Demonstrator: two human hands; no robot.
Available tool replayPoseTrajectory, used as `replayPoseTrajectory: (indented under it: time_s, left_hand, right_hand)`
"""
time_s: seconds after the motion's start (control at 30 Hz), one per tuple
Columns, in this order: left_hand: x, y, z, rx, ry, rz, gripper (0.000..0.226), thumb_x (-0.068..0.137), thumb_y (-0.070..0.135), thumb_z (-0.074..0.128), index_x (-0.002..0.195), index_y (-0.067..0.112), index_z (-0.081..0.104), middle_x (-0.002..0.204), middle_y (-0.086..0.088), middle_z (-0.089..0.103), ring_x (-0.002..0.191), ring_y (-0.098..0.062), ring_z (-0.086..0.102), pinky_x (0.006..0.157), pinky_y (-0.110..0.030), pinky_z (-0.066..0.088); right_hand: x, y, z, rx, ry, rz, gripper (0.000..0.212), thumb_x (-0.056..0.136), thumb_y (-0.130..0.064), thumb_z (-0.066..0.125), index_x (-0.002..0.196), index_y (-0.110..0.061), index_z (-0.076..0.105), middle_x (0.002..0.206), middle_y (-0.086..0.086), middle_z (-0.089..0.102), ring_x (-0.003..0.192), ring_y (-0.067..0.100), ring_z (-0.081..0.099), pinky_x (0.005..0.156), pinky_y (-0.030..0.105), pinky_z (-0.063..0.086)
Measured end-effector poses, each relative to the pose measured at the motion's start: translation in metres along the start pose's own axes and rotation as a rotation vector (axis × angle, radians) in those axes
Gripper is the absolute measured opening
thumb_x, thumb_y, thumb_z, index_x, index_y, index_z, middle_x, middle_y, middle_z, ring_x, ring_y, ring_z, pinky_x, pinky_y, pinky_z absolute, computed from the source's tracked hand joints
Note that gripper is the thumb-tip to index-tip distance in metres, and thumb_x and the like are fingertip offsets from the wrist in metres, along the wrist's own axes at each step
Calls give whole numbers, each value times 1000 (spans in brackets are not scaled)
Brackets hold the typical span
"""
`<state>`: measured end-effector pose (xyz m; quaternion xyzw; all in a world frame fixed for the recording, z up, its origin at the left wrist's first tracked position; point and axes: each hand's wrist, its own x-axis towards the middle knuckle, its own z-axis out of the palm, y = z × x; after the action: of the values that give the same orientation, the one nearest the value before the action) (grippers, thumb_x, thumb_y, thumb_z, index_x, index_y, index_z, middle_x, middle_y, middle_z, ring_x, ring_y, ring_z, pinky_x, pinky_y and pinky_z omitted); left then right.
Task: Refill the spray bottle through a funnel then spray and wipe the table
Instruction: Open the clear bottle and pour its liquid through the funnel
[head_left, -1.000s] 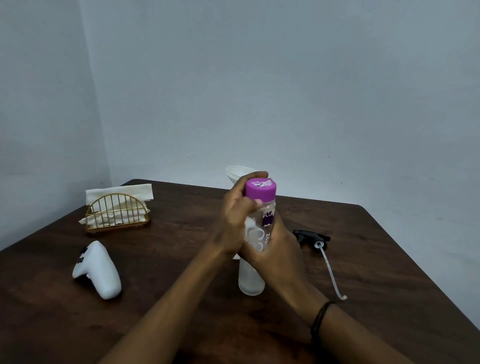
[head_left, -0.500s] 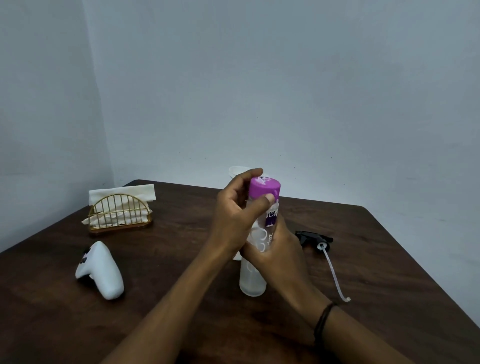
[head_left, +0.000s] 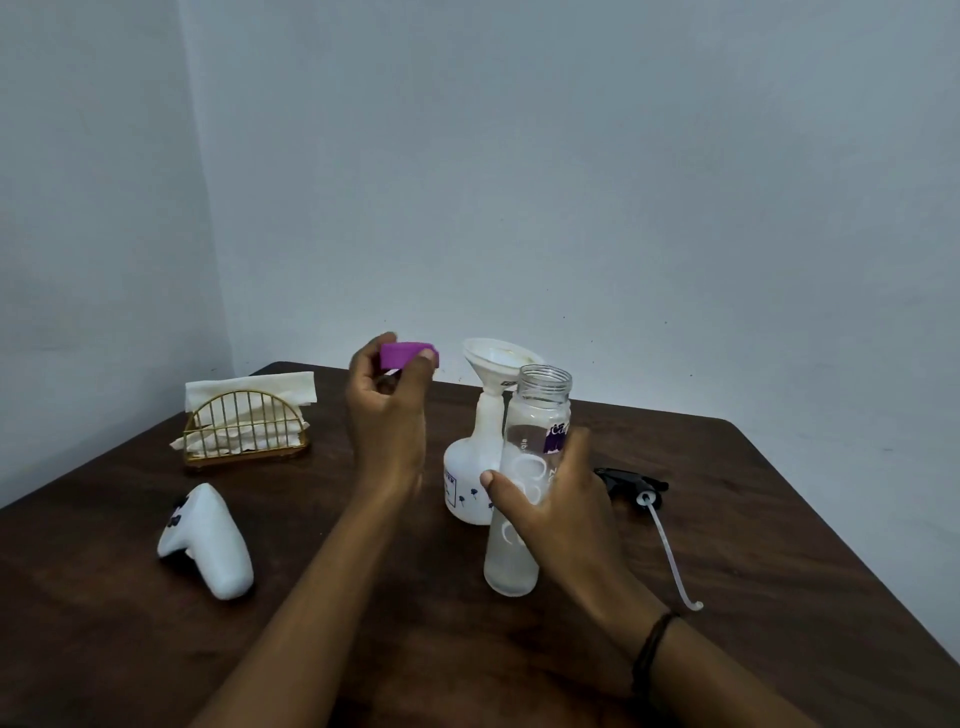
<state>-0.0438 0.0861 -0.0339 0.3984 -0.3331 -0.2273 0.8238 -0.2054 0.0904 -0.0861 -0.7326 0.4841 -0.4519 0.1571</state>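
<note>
Head view: my left hand (head_left: 387, 415) pinches the purple cap (head_left: 409, 354). My right hand (head_left: 558, 512) grips the open water bottle (head_left: 530, 467) beside the funnel (head_left: 496, 358) in the spray bottle (head_left: 470, 467). Next I should pour slowly.

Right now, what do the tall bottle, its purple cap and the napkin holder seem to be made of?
Tall bottle: clear and frosted below, probably plastic, possibly glass; the threaded neck is see-through.
Purple cap: opaque, matte, evenly coloured, likely moulded plastic.
Napkin holder: thin shiny gold bars, seemingly metal wire.
</note>
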Motion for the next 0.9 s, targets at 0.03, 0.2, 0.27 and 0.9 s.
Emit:
replayPoseTrajectory:
  time_s: [0.03,0.2,0.27,0.9]
  left_hand:
    - [5,-1,-6,88,0,6,45,78,26,76,117,22,55,101,5,62,90,-9,62,85,-32,56]
    - [28,-28,-33,742,-159,-5,46,77,23,77,115,18,52,109,-3,57,89,-15,57,62,-19,42]
    - [35,-47,-39,1001,-307,-65,47,75,25,79,114,20,54,110,-3,56,92,-17,57,69,-25,48]
    - [29,-55,-26,1022,-389,55,60,79,35,66,135,24,49,141,-1,49,131,-25,41,108,-48,38]
  right_hand:
    - [1,0,-2,13,3,0,61,75,-60,70,114,-33,32,108,-11,62,92,13,65,71,30,56]
    - [16,-1,-21,102,116,0,51,76,-50,75,111,-34,42,98,-14,64,86,9,65,71,36,56]
    - [23,-1,-32,112,157,-1,48,77,-44,78,109,-33,44,95,-13,63,82,7,64,67,32,53]
    - [73,-1,-103,-364,-173,-26,43,72,-46,75,105,-38,48,89,-17,61,78,5,60,61,29,46]
